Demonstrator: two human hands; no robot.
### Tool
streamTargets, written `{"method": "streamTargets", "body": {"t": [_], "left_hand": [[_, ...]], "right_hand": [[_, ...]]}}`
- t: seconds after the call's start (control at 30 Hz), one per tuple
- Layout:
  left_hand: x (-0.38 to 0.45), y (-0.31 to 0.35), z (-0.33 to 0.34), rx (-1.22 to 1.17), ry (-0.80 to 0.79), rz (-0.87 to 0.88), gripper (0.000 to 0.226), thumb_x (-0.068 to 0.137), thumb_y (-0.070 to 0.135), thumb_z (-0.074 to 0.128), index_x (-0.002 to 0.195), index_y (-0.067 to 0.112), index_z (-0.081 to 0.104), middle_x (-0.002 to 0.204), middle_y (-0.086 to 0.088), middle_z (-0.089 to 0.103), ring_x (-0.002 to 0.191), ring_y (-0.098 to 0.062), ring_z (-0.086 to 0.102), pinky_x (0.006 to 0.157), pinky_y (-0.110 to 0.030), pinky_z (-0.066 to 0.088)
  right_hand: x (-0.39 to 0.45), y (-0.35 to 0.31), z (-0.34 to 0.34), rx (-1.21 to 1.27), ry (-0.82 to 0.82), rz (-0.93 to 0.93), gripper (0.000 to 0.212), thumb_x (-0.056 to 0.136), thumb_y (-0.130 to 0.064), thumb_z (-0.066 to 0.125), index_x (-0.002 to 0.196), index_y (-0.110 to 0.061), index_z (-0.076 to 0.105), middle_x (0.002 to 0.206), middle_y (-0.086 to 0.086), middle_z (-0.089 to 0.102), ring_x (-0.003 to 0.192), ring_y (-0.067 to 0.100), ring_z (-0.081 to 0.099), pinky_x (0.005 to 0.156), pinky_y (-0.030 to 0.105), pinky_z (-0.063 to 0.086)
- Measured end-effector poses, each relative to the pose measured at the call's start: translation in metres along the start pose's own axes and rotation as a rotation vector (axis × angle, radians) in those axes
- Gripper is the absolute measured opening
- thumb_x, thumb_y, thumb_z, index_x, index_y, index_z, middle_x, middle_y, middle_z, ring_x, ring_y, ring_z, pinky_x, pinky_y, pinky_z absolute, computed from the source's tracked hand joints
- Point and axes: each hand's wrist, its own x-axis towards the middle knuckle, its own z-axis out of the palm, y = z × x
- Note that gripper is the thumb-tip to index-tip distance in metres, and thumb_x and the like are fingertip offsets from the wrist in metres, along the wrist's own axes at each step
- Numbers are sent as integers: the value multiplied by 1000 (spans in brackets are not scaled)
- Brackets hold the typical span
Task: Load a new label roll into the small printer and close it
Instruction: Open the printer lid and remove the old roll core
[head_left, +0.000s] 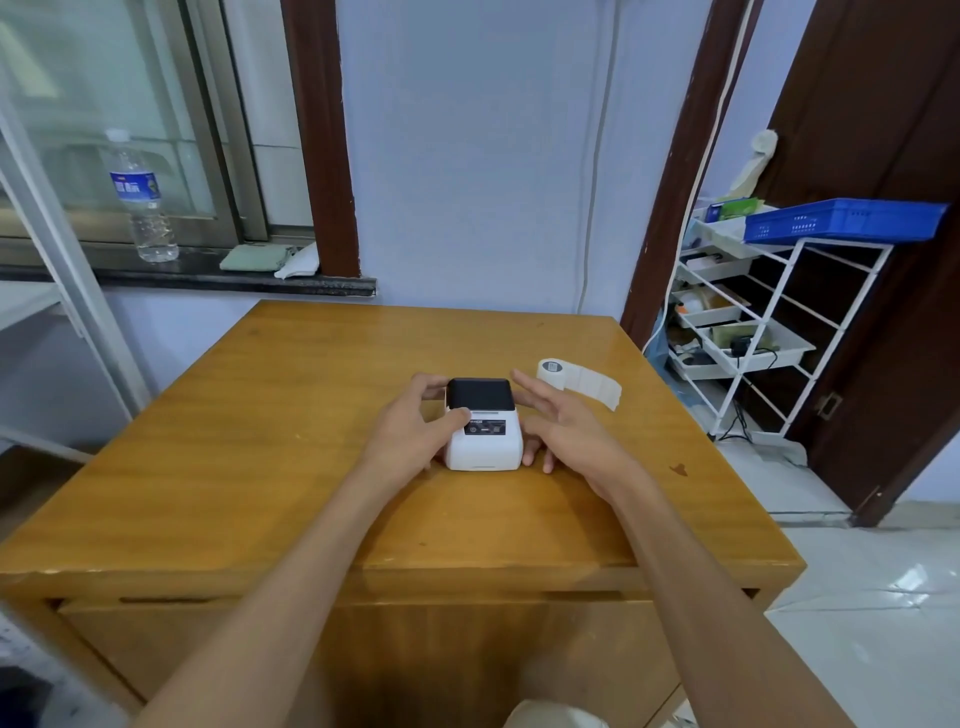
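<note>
A small white printer (484, 441) with a black lid sits in the middle of the wooden table (260, 441), its lid down. My left hand (410, 426) grips its left side, thumb resting on top by the lid's front edge. My right hand (563, 426) lies next to the printer's right side, fingers spread, fingertips touching the lower right corner. A white label roll (553, 373) lies on the table behind and to the right of the printer, with a strip of labels (597, 388) unrolled toward the right.
A water bottle (143, 197) and folded cloths (257, 258) stand on the window sill at the back left. A white wire rack (769, 332) with a blue tray (847, 221) stands right of the table, beside a dark door.
</note>
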Motion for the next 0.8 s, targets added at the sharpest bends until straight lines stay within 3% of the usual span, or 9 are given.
{"method": "streamTargets", "body": {"t": [0.1, 0.2, 0.4, 0.57, 0.8], "left_hand": [[-1, 0, 0, -24, 2, -11, 52, 95, 35, 72, 144, 28, 55, 137, 14, 63, 78, -14, 71, 45, -23, 49], [-2, -1, -1, -52, -3, -11, 51, 94, 34, 73, 143, 27, 57, 139, 12, 64, 77, -13, 71, 51, -25, 52], [0, -4, -1, -99, 5, -13, 50, 93, 31, 76, 141, 27, 61, 140, 9, 67, 61, -9, 68, 56, -31, 56], [0, -4, -1, -83, 16, -6, 49, 94, 32, 75, 140, 28, 61, 140, 9, 67, 60, -8, 69, 55, -29, 56], [0, -4, 0, -80, 21, -9, 49, 94, 32, 75, 141, 27, 61, 140, 9, 68, 60, -12, 69, 57, -30, 57]], "right_hand": [[-1, -1, -1, 20, -2, 6, 67, 103, -2, 52, 163, -30, 39, 164, -3, 48, 61, 14, 68, 51, 23, 55], [-2, -2, -1, 27, -9, 2, 68, 103, 1, 50, 163, -31, 39, 164, -2, 47, 60, 13, 68, 55, 24, 58], [-2, -2, 2, -2, 7, -48, 64, 105, 2, 48, 157, -35, 47, 155, -5, 53, 57, 13, 64, 51, 26, 56], [-2, 1, 5, -40, 16, -77, 62, 106, -1, 49, 158, -33, 44, 145, -11, 53, 58, 10, 62, 48, 25, 53], [-4, 5, 7, -106, 8, -89, 71, 103, 6, 41, 159, -39, 41, 146, -16, 52, 65, 8, 61, 52, 21, 52]]}}
